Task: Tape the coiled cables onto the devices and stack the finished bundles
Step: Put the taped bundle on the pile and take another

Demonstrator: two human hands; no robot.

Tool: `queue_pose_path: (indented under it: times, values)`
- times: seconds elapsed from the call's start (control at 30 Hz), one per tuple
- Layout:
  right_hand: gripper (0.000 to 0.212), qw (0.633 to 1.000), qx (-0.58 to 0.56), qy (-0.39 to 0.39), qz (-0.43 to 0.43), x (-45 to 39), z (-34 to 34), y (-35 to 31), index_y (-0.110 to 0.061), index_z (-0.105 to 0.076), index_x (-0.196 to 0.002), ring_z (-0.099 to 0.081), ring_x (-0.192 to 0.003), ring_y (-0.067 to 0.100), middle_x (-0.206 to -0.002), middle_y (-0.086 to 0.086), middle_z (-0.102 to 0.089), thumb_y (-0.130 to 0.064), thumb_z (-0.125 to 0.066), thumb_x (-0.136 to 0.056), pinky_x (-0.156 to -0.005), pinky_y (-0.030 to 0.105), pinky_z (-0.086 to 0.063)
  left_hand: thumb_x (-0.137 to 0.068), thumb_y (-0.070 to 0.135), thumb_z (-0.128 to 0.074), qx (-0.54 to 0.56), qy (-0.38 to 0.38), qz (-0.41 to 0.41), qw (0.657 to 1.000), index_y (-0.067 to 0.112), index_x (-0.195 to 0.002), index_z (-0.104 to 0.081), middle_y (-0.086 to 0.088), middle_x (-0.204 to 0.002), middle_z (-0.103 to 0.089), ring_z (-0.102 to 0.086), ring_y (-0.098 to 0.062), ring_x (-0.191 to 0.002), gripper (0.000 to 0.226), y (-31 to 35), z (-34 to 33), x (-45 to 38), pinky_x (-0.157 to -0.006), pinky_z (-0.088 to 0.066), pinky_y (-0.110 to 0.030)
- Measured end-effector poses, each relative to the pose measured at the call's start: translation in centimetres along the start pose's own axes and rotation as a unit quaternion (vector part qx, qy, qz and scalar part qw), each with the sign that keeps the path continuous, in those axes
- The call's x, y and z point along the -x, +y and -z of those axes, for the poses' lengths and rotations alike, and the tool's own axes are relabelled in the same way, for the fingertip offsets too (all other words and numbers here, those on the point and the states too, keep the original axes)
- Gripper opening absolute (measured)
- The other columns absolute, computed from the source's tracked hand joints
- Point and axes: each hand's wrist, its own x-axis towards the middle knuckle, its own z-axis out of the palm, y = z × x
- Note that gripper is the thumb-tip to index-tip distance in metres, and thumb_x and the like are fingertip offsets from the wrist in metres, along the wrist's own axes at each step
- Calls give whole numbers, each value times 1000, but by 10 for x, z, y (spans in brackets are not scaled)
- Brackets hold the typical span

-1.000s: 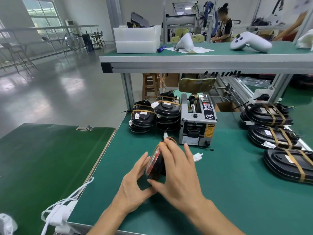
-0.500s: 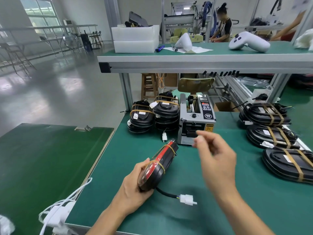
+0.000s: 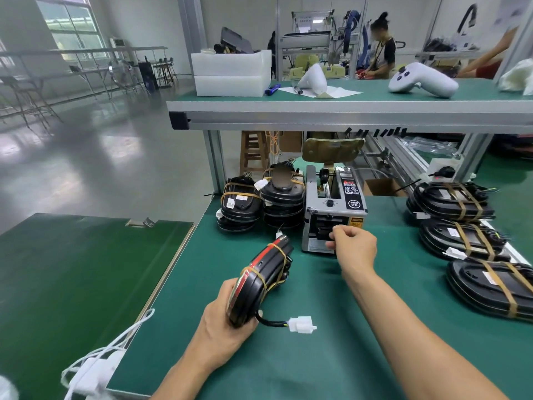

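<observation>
Left hand (image 3: 227, 321) is wrapped around the black device (image 3: 261, 280), tilted on edge just in front-left of the tape dispenser (image 3: 334, 210), its white connector (image 3: 301, 324) dangling. Right hand (image 3: 353, 245) sits at the dispenser's mouth, fingers curled; can't tell if it's got tape. Finished bundles (image 3: 262, 199) are stacked left of the dispenser, more devices (image 3: 461, 220) to its right.

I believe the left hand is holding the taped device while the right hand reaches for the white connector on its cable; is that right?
Not quite. The left hand does hold the taped device, but the right hand is at the mouth of the tape dispenser, not at the white connector, which lies untouched on the mat. The head view shows this.
</observation>
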Motion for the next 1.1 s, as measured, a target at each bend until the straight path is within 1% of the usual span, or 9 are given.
queue_pose_path:
  times: [0.1,0.27,0.47,0.67,0.77,0.87,0.93,1.0,1.1]
  values:
    - [17,999,-29,16,-30,-3,-3,-4,-18,-76,-77,-75,-64,8,-62,-11,-73,-18,-68,-92,-65,26,-50,-78,48,-77,0,0,-2,1000,57,-121,-50,15,-90,-72,-60,-5,-74,51,1,0,0,-70,-50,-13]
    - [14,985,-124,34,-115,-7,-11,-13,-11,-72,-76,-72,-65,17,-71,2,-75,-7,-73,-90,-66,23,-55,-78,49,-77,-1,-1,-6,1000,58,-123,-49,14,-89,-71,-58,-5,-72,53,1,0,0,-69,-50,-14]
    - [15,971,-164,54,-164,-9,-21,-16,-8,-67,-75,-68,-57,16,-68,4,-72,-1,-74,-87,-83,36,-64,-80,47,-79,-1,-3,-3,1000,53,-127,-51,12,-91,-72,-60,-8,-74,55,-5,-2,0,-71,-52,-18]
    - [13,977,-122,72,-159,-11,-26,-17,-8,-69,-71,-70,-54,14,-56,-1,-71,-5,-74,-83,-72,31,-62,-81,46,-80,1,-4,-5,1000,50,-129,-51,11,-91,-72,-61,-12,-75,56,-8,-2,-2,-73,-54,-24]
    - [17,993,-44,-50,-102,4,-23,-8,-9,-72,-67,-65,-49,11,-61,3,-72,-6,-77,-83,-58,21,-53,-80,47,-80,2,-3,-6,1000,51,-129,-51,10,-90,-71,-60,-13,-74,56,-8,-2,-2,-72,-54,-24]
    - [16,975,12,-217,-53,27,-5,7,-8,-76,-72,-61,-48,10,-64,2,-69,-10,-78,-88,-53,17,-51,-82,46,-79,8,-5,-10,1000,51,-130,-50,12,-89,-71,-59,-9,-73,56,-6,-2,-1,-70,-53,-21]
    - [22,970,30,-238,-23,34,8,13,-9,-74,-70,-60,-53,13,-59,-3,-65,-14,-75,-92,-61,21,-55,-83,45,-80,7,-6,-10,1000,51,-131,-50,13,-90,-71,-59,-9,-74,56,-6,-2,-1,-70,-52,-19]
    - [27,973,30,-228,20,40,16,10,-11,-70,-66,-59,-54,13,-57,-4,-62,-16,-73,-93,-73,31,-57,-84,44,-80,6,-5,-12,1000,51,-131,-50,13,-90,-71,-60,-9,-74,56,-5,-2,-1,-69,-51,-17]
    - [20,965,-19,-246,86,59,21,-7,-17,-72,-73,-62,-66,10,-67,-3,-68,-20,-72,-93,-87,38,-54,-84,41,-80,2,-3,-17,1000,53,-130,-49,13,-90,-70,-59,-9,-73,57,-5,-1,-1,-68,-50,-16]
